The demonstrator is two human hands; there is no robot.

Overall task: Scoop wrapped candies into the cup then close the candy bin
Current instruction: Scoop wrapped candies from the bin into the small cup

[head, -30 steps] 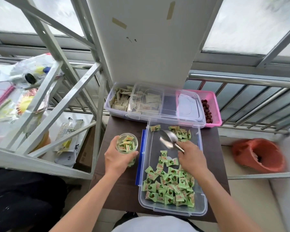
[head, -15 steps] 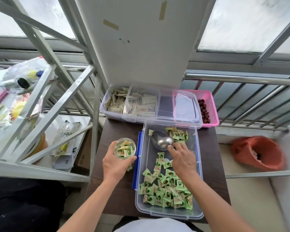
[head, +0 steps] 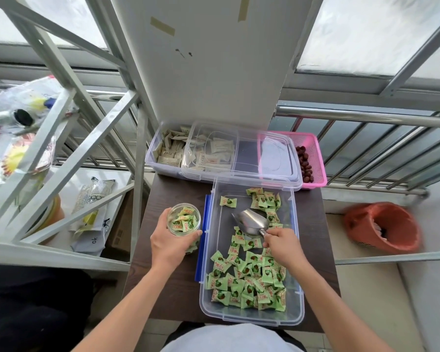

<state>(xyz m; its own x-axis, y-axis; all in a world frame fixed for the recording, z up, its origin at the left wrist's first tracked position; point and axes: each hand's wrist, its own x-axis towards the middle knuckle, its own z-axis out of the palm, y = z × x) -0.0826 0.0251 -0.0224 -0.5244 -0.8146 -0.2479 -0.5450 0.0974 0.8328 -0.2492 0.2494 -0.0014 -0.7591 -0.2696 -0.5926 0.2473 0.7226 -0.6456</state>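
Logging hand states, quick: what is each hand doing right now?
Left hand: grips the candy cup.
Right hand: grips the metal scoop by its handle.

— Where is there room in the bin [head: 251, 320]?
— Bare floor along its left wall. Candies [head: 246, 283] crowd the near end; the scoop [head: 250, 222] blocks mid-bin.
— Beyond it?
— A clear lid [head: 241, 158] overlaps the far rim.
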